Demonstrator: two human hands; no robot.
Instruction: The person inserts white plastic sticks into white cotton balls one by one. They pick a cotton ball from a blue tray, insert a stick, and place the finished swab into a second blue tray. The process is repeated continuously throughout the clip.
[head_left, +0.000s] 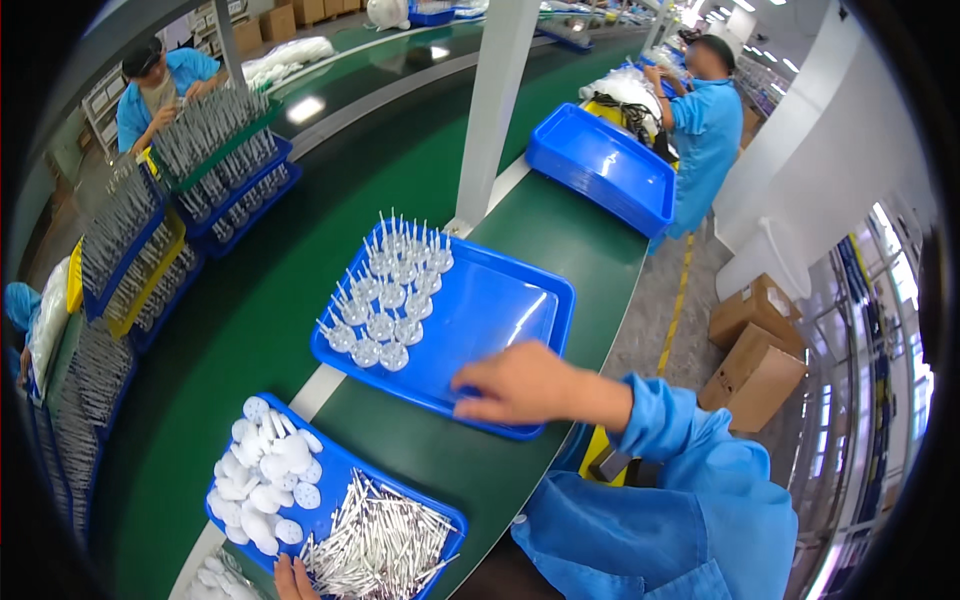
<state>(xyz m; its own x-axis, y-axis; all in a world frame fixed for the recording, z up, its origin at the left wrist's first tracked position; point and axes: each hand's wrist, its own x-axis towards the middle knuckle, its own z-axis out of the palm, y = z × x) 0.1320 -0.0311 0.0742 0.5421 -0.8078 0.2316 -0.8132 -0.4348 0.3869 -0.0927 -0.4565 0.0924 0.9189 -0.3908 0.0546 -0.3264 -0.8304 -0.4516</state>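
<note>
Blue tray (500,310): glossy, shallow rectangular plastic with rounded corners and a raised rim, lying on the green belt in the middle of the scene; its right half is bare and shines under the lights.
Assembled pins (388,295): rows of round white discs, each with a thin metal stem standing upright, packed on the left and far part of the blue tray.
Right hand (520,385): reaches in from the right in a blue sleeve, palm down, fingers flat and spread on the near rim of the blue tray; the grip is open and holds nothing.
Left hand (290,578): only fingertips show at the near edge, touching the rim of the near tray; I cannot tell how its grip stands.
Near tray (335,465): blue plastic, near left, holding two loose heaps.
White discs (262,480): flat, smooth, round pieces piled in the left part of the near tray.
Metal pins (380,545): thin, bright, straight rods in a tangled heap in its right part.
Belt (300,260): matt green conveyor running far to near, edged by a pale strip.
Empty trays (600,165): a stack of blue trays on the far right.
Racks (210,150): blue, green and yellow crates of upright grey stems along the left.
Cardboard boxes (755,360): brown, on the floor at right.
</note>
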